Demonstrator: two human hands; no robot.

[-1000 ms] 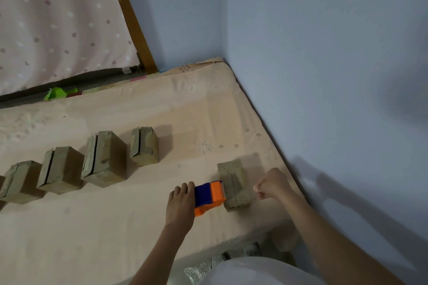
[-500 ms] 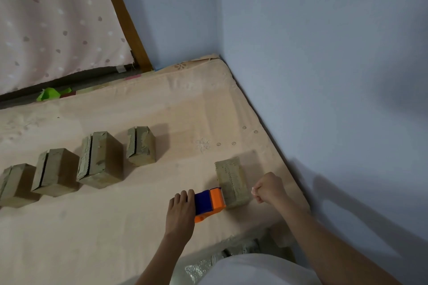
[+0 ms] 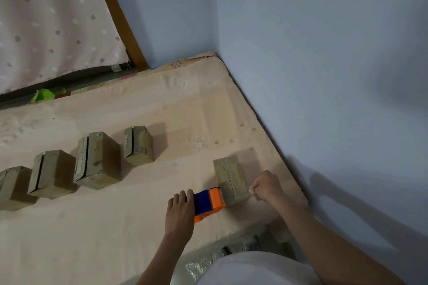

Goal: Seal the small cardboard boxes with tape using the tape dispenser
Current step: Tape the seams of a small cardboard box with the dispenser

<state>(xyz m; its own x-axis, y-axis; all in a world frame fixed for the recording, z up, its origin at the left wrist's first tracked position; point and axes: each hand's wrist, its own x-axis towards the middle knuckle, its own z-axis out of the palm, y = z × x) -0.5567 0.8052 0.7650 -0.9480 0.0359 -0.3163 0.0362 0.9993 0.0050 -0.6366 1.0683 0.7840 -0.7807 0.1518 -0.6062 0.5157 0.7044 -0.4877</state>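
Taping is midway on the small brown cardboard box (image 3: 230,180) near right: left hand (image 3: 179,211) grips the orange-and-blue plastic tape dispenser (image 3: 208,201) against it, right hand (image 3: 266,186) pinches something unclear, four slit-topped boxes (image 3: 97,159) left await.

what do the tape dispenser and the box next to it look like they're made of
The tape dispenser looks like moulded plastic: solid blue and orange, smooth, with an even sheen. The box beside it looks like plain brown cardboard, matte and dull, with a rough seam down its top face; whether tape covers that seam is unclear.
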